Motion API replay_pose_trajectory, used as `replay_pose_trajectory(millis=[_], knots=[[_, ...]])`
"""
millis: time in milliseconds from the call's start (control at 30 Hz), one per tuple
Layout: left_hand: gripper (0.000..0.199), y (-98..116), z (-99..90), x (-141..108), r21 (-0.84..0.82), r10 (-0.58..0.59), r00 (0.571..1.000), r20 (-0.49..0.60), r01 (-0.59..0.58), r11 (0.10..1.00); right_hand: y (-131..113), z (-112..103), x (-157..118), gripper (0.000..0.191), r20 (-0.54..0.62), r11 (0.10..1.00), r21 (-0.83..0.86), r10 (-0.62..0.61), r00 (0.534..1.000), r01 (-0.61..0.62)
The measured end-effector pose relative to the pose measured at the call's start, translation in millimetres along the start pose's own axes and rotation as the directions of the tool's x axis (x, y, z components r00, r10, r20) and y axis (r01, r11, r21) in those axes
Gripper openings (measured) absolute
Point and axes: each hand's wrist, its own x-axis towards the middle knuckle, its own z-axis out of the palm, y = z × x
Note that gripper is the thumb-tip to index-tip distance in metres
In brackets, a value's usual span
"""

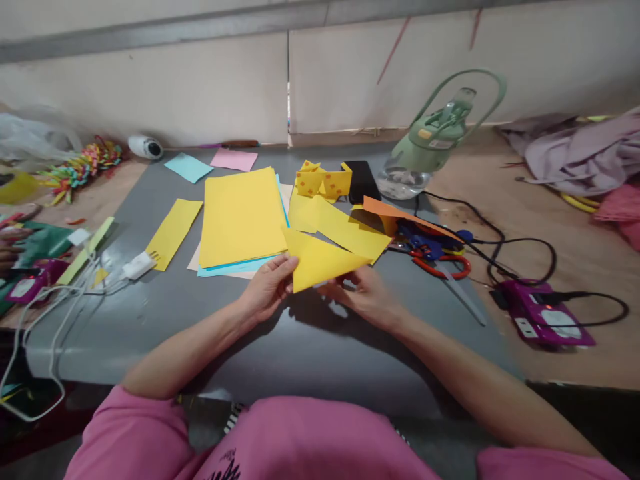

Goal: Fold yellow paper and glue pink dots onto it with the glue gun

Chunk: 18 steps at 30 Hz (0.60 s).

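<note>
A yellow sheet of paper [320, 259], folded into a pointed, roughly triangular shape, is held above the grey table. My left hand [270, 283] is closed on its left corner, thumb on top. At the paper's lower right edge, my right hand [367, 297] has its fingers curled against the paper; they are slightly blurred and partly behind it. Just beyond lie loose yellow paper pieces [345, 223]. To the left is a stack of yellow sheets [243, 217] over blue ones. A yellow paper figure with orange spots [323, 181] stands behind the loose pieces.
Red-handled scissors [463, 290] and an orange paper [405, 217] lie at right, near a green-lidded bottle [425, 150] and black phone [363, 181]. Purple power strips [545, 313] with cables flank the table. A white charger [139, 265] and yellow strip [175, 233] are left.
</note>
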Motion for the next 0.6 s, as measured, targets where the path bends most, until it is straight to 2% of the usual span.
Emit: replay_pose_trajectory(millis=[100, 167, 233, 267, 433, 600], knots=[[0.048, 2.0, -0.2, -1.3, 0.029, 0.027, 0.999, 0.023, -0.027, 0.999, -0.6, -0.1, -0.8, 0.047, -0.084, 0.999, 0.042, -0.005, 0.996, 0.009], [0.048, 2.1, -0.5, -2.7, 0.055, 0.142, 0.990, -0.011, -0.141, 0.989, -3.3, 1.5, -2.4, 0.035, -0.002, 0.997, 0.056, 0.047, 0.999, -0.047], [0.042, 1.0, -0.3, -4.6, 0.122, 0.275, 0.961, -0.029, -0.269, 0.955, -7.3, 6.0, -4.8, 0.027, 0.102, 0.992, 0.054, 0.104, 0.989, -0.110], [0.039, 0.1, 0.2, -5.8, 0.166, 0.328, 0.944, -0.024, -0.320, 0.933, -9.4, 9.2, -6.1, 0.027, 0.112, 0.988, 0.074, 0.129, 0.985, -0.138], [0.032, -5.4, 6.5, -12.5, 0.309, 0.471, 0.882, 0.003, -0.448, 0.839, -14.5, 24.4, -10.4, 0.033, -0.037, 0.940, 0.255, 0.243, 0.969, -0.226], [0.035, -7.8, 9.5, -15.0, 0.321, 0.531, 0.847, -0.019, -0.498, 0.806, -10.6, 29.3, -10.7, 0.029, -0.073, 0.914, 0.334, 0.268, 0.961, -0.230]])
